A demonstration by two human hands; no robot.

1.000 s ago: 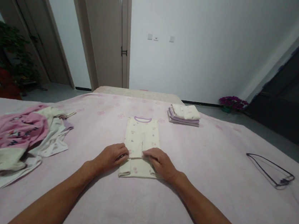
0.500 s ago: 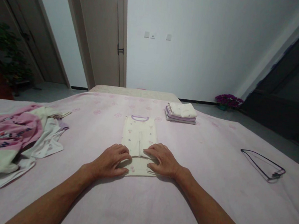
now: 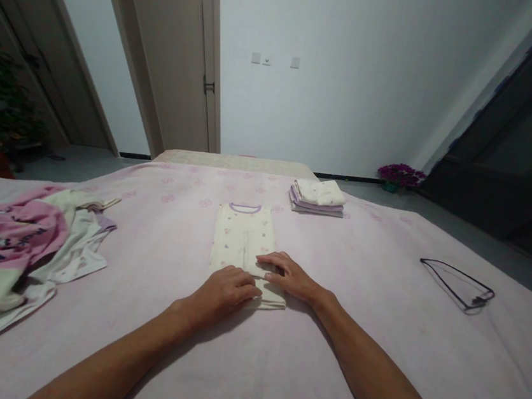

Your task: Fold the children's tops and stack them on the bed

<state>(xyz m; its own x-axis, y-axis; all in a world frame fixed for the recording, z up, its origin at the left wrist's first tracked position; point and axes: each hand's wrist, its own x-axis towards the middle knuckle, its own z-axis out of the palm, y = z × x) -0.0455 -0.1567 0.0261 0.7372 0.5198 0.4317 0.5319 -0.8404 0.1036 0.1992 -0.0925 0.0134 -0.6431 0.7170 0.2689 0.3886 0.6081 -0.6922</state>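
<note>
A pale yellow garment [image 3: 244, 235] with small prints and a purple neckline lies flat on the pink bedspread [image 3: 247, 364], its sides and lower end folded in. My left hand [image 3: 228, 290] rests palm down on its lower left part, fingers pointing right and lying over the cloth. On the lower right part lies my right hand [image 3: 287, 274], its fingers a little apart and touching the folded layer. Neither hand visibly pinches the cloth. The fabric under both palms is hidden.
A stack of folded clothes [image 3: 319, 196] sits at the far right of centre. Loose pink, white and yellow clothes [image 3: 16, 235] are heaped at the left. A black wire hanger [image 3: 459, 273] lies at the right. Purple flowers [image 3: 400, 175] stand on the floor beyond.
My left hand has moved right across the garment's lower part, closer to my right hand. My right hand stays on the right side of the cloth. The view has shifted slightly.
</note>
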